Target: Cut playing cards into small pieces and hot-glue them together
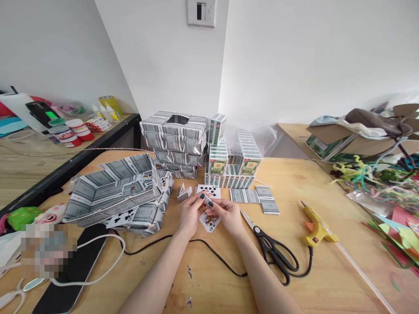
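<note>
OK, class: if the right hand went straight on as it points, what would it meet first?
The right hand would likely meet the small card piece at its fingertips, then the left hand just beyond, though depth is unclear.

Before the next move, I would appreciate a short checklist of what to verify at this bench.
1. Folded card piece held by the left hand and right hand: ok, fingers of both are on it.
2. Scissors well away from the right hand: not ok, the tip lies close beside it.
3. Cord clear of the right forearm: not ok, it passes beneath.
4. Glue gun apart from the hands: ok.
5. Glue stick in the gun's rear: ok.
6. Glue gun hot: cannot tell.
</note>
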A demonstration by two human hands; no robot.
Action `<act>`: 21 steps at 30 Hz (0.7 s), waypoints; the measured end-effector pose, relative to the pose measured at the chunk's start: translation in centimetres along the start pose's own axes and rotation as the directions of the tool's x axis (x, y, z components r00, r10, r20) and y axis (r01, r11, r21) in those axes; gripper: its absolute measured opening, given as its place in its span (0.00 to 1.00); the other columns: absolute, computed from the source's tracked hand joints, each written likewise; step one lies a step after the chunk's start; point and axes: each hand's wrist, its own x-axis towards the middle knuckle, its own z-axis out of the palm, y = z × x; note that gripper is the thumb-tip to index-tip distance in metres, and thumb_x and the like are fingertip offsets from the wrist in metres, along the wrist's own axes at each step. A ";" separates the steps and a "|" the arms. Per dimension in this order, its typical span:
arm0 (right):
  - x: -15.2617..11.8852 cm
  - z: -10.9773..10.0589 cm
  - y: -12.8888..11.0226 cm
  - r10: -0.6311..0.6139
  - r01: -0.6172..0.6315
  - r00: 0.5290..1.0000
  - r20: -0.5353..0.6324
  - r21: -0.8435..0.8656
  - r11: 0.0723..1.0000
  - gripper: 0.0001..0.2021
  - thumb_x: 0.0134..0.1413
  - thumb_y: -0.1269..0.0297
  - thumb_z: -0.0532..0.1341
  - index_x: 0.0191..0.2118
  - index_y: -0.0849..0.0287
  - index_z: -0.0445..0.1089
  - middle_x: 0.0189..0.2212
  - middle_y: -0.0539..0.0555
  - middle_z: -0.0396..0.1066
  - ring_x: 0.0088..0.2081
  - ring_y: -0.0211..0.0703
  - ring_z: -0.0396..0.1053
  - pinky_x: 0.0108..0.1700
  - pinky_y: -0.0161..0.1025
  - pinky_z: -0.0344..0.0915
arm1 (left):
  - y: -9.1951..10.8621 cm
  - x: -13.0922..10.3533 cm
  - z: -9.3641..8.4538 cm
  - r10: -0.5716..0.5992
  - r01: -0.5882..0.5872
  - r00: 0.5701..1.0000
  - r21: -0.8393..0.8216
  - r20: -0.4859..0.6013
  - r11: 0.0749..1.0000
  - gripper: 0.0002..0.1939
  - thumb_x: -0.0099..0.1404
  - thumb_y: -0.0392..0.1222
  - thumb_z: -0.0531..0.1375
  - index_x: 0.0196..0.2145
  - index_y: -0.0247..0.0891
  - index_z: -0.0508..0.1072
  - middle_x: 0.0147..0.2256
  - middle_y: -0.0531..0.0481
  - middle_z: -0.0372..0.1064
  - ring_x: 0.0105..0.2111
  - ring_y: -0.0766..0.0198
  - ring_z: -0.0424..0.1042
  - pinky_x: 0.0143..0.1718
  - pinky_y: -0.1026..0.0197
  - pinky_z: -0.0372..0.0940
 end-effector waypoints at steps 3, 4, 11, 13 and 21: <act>0.0 -0.1 0.0 0.004 -0.004 1.000 -0.016 0.006 1.000 0.18 0.41 0.54 0.64 0.36 0.62 0.74 0.29 0.57 0.76 0.27 0.46 0.74 0.34 0.45 0.71 | 0.0 0.1 0.0 0.002 -0.002 1.000 0.013 -0.002 1.000 0.15 0.45 0.41 0.66 0.32 0.32 0.76 0.32 0.44 0.74 0.30 0.64 0.70 0.35 0.62 0.63; 0.0 -0.1 0.0 0.004 -0.004 1.000 -0.018 0.002 1.000 0.18 0.41 0.54 0.64 0.36 0.62 0.74 0.29 0.57 0.76 0.27 0.46 0.74 0.34 0.45 0.72 | 0.0 0.1 0.0 0.005 -0.005 1.000 0.024 -0.012 1.000 0.15 0.45 0.41 0.66 0.32 0.32 0.76 0.33 0.44 0.74 0.30 0.65 0.70 0.35 0.62 0.63; 0.2 -0.3 0.3 0.030 -0.030 0.999 -0.022 -0.016 0.999 0.17 0.42 0.54 0.64 0.36 0.62 0.74 0.29 0.56 0.76 0.26 0.45 0.74 0.32 0.42 0.72 | -0.5 0.4 -0.3 0.066 -0.056 0.997 0.181 -0.047 0.982 0.17 0.45 0.43 0.66 0.34 0.34 0.76 0.35 0.43 0.74 0.34 0.60 0.72 0.38 0.59 0.63; 0.3 -0.3 0.5 0.037 -0.038 0.999 -0.026 -0.013 0.999 0.17 0.41 0.54 0.64 0.35 0.62 0.74 0.29 0.56 0.76 0.26 0.45 0.74 0.32 0.42 0.72 | -0.7 0.5 -0.5 0.104 -0.089 0.993 0.231 -0.053 0.969 0.16 0.45 0.43 0.66 0.34 0.34 0.76 0.34 0.43 0.75 0.36 0.59 0.72 0.40 0.58 0.63; 0.7 -0.5 2.0 0.085 -0.084 0.996 0.007 -0.062 0.995 0.19 0.38 0.55 0.66 0.36 0.65 0.72 0.28 0.57 0.75 0.27 0.44 0.74 0.30 0.40 0.72 | -0.6 0.6 -0.6 0.185 -0.150 0.981 0.387 -0.054 0.910 0.10 0.47 0.39 0.64 0.30 0.36 0.77 0.32 0.46 0.75 0.36 0.58 0.72 0.41 0.58 0.63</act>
